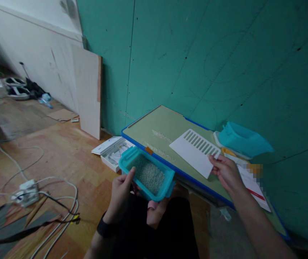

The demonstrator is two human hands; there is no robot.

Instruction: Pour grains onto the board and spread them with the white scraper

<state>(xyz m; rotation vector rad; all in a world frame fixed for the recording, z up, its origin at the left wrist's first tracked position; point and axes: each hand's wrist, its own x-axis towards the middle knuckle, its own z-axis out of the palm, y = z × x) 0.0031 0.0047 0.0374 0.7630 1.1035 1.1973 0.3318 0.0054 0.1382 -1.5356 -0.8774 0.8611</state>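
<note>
My left hand (123,189) grips the left end of a turquoise plastic container (169,180), thumb over its rim. Small pale grains that look like rice (151,176) lie inside it. The container is held just off the table's front edge, above my lap. My right hand (225,172) pinches a corner of a white card (188,154) with a row of slots along one side. This card is over the table (164,117), and I cannot tell whether it touches the surface. Left of it, two loose strips of grains (161,136) lie on the tabletop.
A turquoise piece (243,140) and a printed sheet (253,187) are at the table's right. An opened white box (113,156) sits beyond the container. White cables and a power strip (28,192) lie on the floor at left. A board (87,93) leans on the wall.
</note>
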